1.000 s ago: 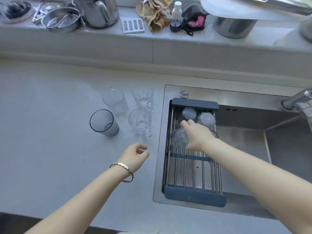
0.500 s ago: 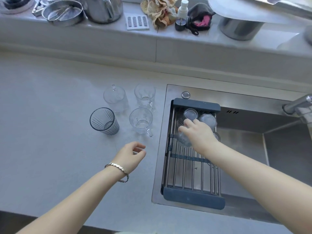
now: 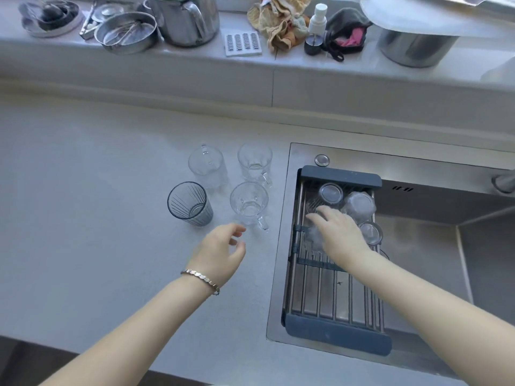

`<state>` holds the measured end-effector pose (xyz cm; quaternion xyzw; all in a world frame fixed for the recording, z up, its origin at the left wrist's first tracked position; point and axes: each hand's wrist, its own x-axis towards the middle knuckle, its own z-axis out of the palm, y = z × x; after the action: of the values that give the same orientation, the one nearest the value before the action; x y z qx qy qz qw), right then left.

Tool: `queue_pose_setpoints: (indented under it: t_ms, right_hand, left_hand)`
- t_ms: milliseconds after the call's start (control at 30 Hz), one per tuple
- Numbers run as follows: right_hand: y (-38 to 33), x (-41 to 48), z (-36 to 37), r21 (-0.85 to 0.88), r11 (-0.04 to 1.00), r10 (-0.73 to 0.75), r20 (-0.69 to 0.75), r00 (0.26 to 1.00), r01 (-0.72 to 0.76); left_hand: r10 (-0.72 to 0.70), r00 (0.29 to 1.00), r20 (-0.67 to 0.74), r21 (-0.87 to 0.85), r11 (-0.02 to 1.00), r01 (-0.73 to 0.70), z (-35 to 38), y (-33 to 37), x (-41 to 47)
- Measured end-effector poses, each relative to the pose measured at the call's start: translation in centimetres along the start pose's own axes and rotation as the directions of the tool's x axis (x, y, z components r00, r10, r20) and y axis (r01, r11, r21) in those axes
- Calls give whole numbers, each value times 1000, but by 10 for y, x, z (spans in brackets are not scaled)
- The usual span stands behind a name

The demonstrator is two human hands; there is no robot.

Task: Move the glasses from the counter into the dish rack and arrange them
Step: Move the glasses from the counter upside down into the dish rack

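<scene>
On the grey counter stand a dark ribbed glass (image 3: 190, 203) and three clear handled glasses: one nearest the sink (image 3: 249, 205), one behind it (image 3: 255, 162), one at the back left (image 3: 206, 166). The dish rack (image 3: 334, 332) spans the sink and holds upturned clear glasses at its far end (image 3: 330, 193) (image 3: 359, 206) (image 3: 370, 232). My right hand (image 3: 338, 232) lies over another upturned glass (image 3: 313, 239) in the rack, fingers spread on it. My left hand (image 3: 220, 250) hovers over the counter just in front of the nearest handled glass, fingers loosely curled, holding nothing.
The steel sink (image 3: 446, 246) lies to the right with a tap (image 3: 504, 183) at its edge. On the back ledge stand a steel kettle (image 3: 185, 19), a round pan (image 3: 126, 32), a spray bottle (image 3: 316, 26), cloths and a large pot (image 3: 415, 48).
My right hand has pushed the glass it holds deeper into the rack and flattened over it. My left hand has moved forward toward the nearest handled glass.
</scene>
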<state>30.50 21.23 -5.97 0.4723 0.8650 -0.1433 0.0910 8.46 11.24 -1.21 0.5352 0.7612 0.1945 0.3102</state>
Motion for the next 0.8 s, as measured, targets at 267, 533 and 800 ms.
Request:
queue_pose_setpoints:
  t_ms: [267, 533, 800]
  right_hand:
    - [-79, 41, -30, 778, 621, 105, 45, 994, -100]
    - [-107, 59, 0, 855, 495, 297, 3, 955, -156]
    - [-65, -20, -12, 920, -281, 194, 333, 923, -273]
  left_hand:
    - [-112, 936, -333, 250, 947, 202, -44, -16, 28]
    - [-278, 948, -158, 110, 949, 297, -48, -47, 50]
    - [-17, 992, -126, 68, 997, 26, -25, -17, 7]
